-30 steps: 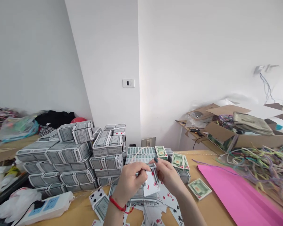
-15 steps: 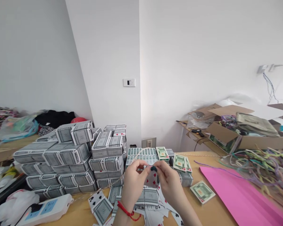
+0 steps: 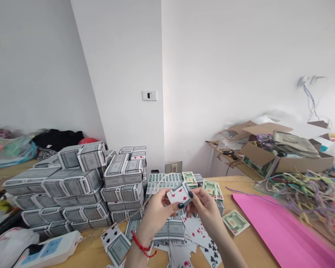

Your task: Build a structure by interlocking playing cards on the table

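A playing card [image 3: 178,195] with red diamonds is held tilted, face towards me, between both hands. My left hand [image 3: 156,212] pinches it from the left, thumb along its lower edge. My right hand [image 3: 205,208] grips its right end, thumb at the upper corner. Whether more cards lie behind it I cannot tell. Below the hands, loose cards [image 3: 197,231] are spread face up over the table. Just under my hands is a block of folded cards [image 3: 169,230], backs outward, partly hidden by the wrists.
Stacked blocks of folded grey cards [image 3: 72,184] rise at the left. A power strip [image 3: 51,250] lies in front of them. Green card packs [image 3: 235,222] and pink paper [image 3: 265,223] lie on the right. Farther right are tangled yarn [image 3: 298,197] and a cardboard box [image 3: 304,163].
The diamond card hung upright below the fingertips; now it is raised and tilted, its face showing. My hands have spread apart slightly. The view has shifted a little to the right.
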The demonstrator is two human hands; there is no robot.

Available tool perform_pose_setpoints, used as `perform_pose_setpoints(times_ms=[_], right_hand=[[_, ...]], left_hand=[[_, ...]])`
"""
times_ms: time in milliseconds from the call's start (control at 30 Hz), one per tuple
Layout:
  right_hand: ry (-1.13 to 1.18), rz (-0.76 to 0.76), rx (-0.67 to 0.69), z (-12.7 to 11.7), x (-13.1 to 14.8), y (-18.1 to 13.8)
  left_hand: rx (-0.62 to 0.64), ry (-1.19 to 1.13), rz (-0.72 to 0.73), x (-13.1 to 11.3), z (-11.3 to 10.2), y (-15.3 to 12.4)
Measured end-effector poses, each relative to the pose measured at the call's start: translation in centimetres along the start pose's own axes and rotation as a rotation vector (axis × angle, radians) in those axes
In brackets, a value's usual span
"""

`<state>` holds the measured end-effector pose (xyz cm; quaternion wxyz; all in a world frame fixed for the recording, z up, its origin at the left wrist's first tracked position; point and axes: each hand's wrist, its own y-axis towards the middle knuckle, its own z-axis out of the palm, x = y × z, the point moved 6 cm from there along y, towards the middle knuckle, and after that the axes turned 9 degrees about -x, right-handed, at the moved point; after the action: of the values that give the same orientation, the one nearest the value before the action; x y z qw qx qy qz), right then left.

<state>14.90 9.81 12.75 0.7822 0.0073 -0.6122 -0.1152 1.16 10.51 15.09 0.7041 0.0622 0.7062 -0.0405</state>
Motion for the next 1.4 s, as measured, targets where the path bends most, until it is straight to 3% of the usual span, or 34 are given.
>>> perform_pose_setpoints(times_ms=[133, 233, 467, 567, 733, 867, 1067, 1233, 1400], right_hand=[[0.095, 0.042, 0.090, 1.3, 0.1, -0.6], [-0.046, -0.008, 0.119, 1.4, 0.0, -0.8], [-0.364, -0.130, -0.011, 0.3, 0.2, -0.7], [-0.399, -0.100, -0.014, 0.4, 0.2, -0.8], [-0.277, 0.023, 0.153, 1.3, 0.1, -1.3], [-0.092, 0.072, 0.184, 1.6, 0.3, -1.7], [0.056, 0.003, 0.018, 0.8, 0.2, -1.5], [0.079, -0.033, -0.095, -0.3, 0.2, -1.2], [0.097, -0.024, -0.074, -0.5, 0.3, -1.2]], left_hand=[[-0.164, 0.094, 0.068, 0.1, -1.6, 0.4], [-0.232, 0.224, 0.156, -0.4, -2.7, 0.5], [-0.100, 0.387, 0.256, -1.1, -2.5, -0.3], [-0.128, 0.363, 0.258, -1.3, -2.6, -0.5], [-0.073, 0.401, 0.264, -1.6, -2.2, -1.0], [-0.021, 0.381, 0.295, -2.0, -1.8, -1.5], [-0.124, 0.168, 0.158, -1.7, -2.5, -1.1], [0.033, 0.022, 0.071, -0.9, -1.6, -0.9], [0.018, 0.026, 0.093, -0.9, -1.2, -0.9]])
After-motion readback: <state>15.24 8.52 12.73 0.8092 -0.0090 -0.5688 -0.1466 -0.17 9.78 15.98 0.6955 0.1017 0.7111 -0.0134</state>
